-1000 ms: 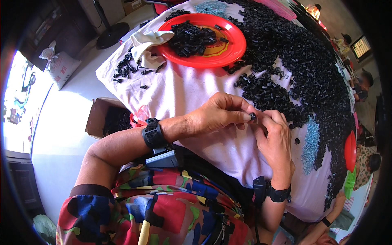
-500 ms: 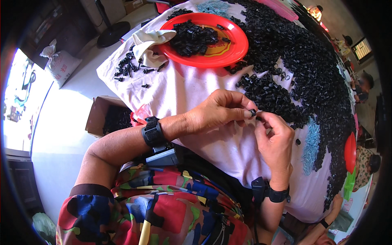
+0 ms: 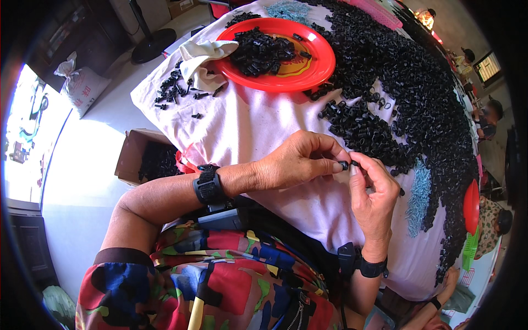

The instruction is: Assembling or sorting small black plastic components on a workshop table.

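Over the near part of the pale cloth, my left hand (image 3: 294, 164) pinches a small black plastic part (image 3: 344, 165) between thumb and forefinger. Close to its right, my right hand (image 3: 377, 198) is closed with thumb and forefinger on another small black piece (image 3: 355, 163). The two pieces are end to end, and I cannot tell whether they touch. Just beyond my hands lies a heap of small black ring-like parts (image 3: 363, 127). A red plate (image 3: 264, 85) farther off holds black plastic parts (image 3: 258, 52).
A white cloth glove (image 3: 201, 63) rests against the plate, with loose black pieces (image 3: 171, 91) beside it. Small pale blue pieces (image 3: 419, 192) lie at right. Left of the table stands a cardboard box (image 3: 127, 157). Another person's arm (image 3: 448, 286) reaches in at lower right.
Both hands have come slightly lower and closer together. The black piece in my right fingers now shows plainly, near the part in my left.
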`<state>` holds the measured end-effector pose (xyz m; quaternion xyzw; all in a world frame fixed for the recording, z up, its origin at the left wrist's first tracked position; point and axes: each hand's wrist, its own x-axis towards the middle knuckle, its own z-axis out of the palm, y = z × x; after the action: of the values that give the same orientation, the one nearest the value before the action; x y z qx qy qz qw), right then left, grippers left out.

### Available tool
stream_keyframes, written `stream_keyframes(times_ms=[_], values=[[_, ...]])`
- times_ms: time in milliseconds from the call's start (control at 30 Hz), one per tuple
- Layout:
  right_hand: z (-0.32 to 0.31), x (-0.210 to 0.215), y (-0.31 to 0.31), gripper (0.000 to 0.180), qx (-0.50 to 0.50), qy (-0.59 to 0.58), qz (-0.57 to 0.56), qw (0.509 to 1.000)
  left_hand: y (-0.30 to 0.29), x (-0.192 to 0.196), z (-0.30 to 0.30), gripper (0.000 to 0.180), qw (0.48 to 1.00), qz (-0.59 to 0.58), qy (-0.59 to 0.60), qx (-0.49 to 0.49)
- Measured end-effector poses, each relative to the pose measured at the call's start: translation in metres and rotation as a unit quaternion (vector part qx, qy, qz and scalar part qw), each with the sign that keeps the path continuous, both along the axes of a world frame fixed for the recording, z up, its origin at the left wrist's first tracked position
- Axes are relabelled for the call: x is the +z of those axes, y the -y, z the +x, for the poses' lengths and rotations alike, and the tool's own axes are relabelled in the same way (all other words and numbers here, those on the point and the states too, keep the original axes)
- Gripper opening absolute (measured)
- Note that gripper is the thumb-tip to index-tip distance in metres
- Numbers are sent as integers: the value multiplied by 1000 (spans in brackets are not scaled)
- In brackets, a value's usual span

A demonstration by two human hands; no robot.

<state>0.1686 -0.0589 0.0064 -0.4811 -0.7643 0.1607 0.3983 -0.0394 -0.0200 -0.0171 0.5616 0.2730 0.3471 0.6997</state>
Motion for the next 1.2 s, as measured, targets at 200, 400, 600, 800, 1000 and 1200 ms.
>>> stream_keyframes(times_ms=[200,400,600,800,1000,1200], values=[[1,6,2,26,18,37,13,999,-2,-13,-1,23,1000,16,22,2],[-4,3,9,22,-30,-61,-58,996,-3,-9,0,23,999,36,14,14],[-3,3,6,22,-3,2,-23,1000,-5,-12,-2,21,1000,29,-5,4],[-4,6,5,21,8,26,2,1000,-5,-14,-2,21,999,37,-14,12],[-3,-1,7,21,-20,-7,-19,1000,-2,-11,-1,19,995,72,-61,12],[-3,3,8,20,-9,9,-14,1000,-2,-9,-3,19,996,80,-44,4]])
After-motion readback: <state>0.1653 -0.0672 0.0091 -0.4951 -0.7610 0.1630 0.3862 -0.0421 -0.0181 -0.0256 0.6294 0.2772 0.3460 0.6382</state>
